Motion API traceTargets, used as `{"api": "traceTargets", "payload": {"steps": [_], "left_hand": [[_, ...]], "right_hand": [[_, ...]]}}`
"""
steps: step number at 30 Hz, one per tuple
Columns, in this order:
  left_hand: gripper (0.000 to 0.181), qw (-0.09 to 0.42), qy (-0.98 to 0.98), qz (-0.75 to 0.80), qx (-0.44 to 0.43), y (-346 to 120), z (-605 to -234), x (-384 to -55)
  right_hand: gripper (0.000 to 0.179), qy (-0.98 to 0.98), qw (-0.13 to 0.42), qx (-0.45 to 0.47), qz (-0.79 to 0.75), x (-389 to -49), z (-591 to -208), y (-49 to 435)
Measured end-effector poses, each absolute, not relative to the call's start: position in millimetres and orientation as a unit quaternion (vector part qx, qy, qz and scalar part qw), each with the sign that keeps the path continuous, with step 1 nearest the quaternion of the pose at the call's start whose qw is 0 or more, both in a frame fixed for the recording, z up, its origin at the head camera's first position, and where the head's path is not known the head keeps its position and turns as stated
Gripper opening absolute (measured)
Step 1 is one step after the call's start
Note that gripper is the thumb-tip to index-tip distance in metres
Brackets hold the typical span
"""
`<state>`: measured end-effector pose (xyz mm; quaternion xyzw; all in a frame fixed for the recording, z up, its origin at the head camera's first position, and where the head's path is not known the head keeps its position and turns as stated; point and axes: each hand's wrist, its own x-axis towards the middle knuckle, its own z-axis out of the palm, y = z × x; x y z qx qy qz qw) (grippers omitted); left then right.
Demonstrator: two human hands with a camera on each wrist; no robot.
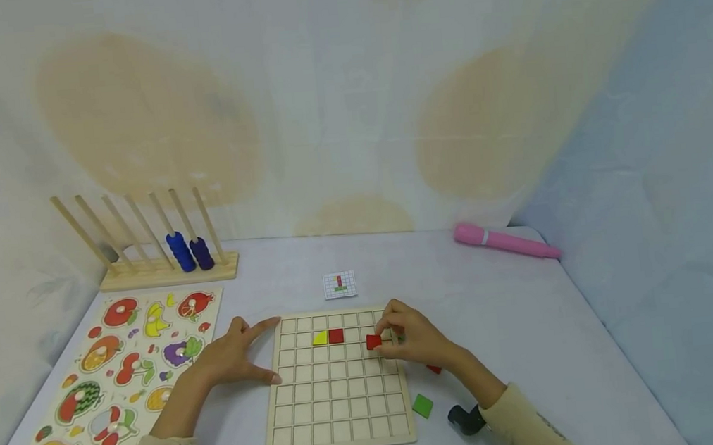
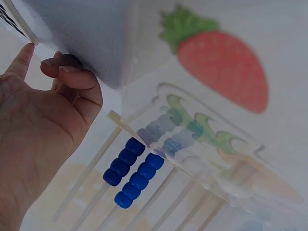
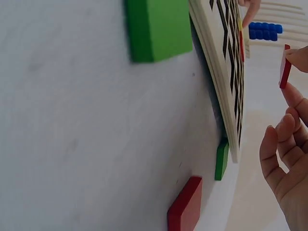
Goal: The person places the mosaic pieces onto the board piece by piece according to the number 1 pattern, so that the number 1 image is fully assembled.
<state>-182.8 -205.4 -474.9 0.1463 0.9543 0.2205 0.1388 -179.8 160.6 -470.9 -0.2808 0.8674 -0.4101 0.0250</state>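
Note:
A wooden grid board (image 1: 330,392) lies on the white-covered table, with a yellow rounded tile (image 1: 320,338) and a red square tile (image 1: 336,336) side by side in its upper rows. My right hand (image 1: 414,335) pinches another red tile (image 1: 373,342) between thumb and finger, above the board's upper right; the right wrist view shows this tile (image 3: 286,67) edge-on. At the board's left edge, my left hand (image 1: 233,355) touches the frame with spread thumb and index finger, its other fingers loosely bent in the left wrist view.
Right of the board lie a green tile (image 1: 423,405), a red tile (image 3: 186,207) and a black object (image 1: 466,420) by the right sleeve. Behind the board is a small pattern card (image 1: 339,285). A fruit puzzle (image 1: 111,385), bead rack (image 1: 170,270) and pink marker (image 1: 506,240) stand around.

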Motion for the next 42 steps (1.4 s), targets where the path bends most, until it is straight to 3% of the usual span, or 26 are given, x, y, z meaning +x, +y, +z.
{"api": "traceTargets", "payload": {"steps": [16,31,42], "left_hand": [[0.11,0.143,0.953,0.226,0.143,-205.8,-479.7,-187.0],[0.109,0.142,0.952,0.232,0.143,-205.9,-477.1,-185.8],[0.109,0.143,0.953,0.228,0.139,-205.7,-477.3,-185.8]], "right_hand": [[0.019,0.9,0.011,-0.293,-0.322,-183.2,-473.1,126.6],[0.025,0.917,0.032,-0.32,-0.237,-185.1,-471.3,99.5],[0.02,0.918,0.013,-0.325,-0.227,-183.1,-479.0,95.8]]}}
